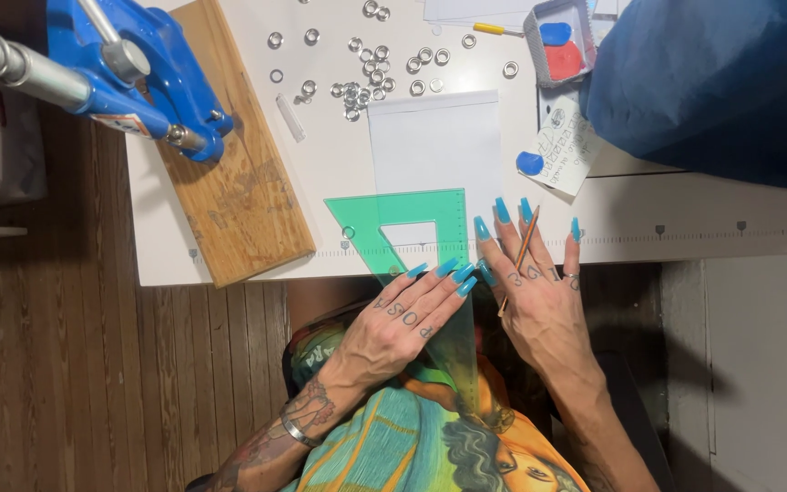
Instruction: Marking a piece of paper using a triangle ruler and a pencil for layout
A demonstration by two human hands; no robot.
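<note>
Between right hand (544, 296) fingers, pencil (521, 258)

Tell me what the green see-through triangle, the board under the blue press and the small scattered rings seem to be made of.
Green see-through triangle: likely glossy plastic; the white sheet shows through it. Board: wood with visible grain, worn matt finish. Small scattered rings: apparently metal, silvery and shiny. The left hand touches the triangle; the right hand holds a pencil.
</note>
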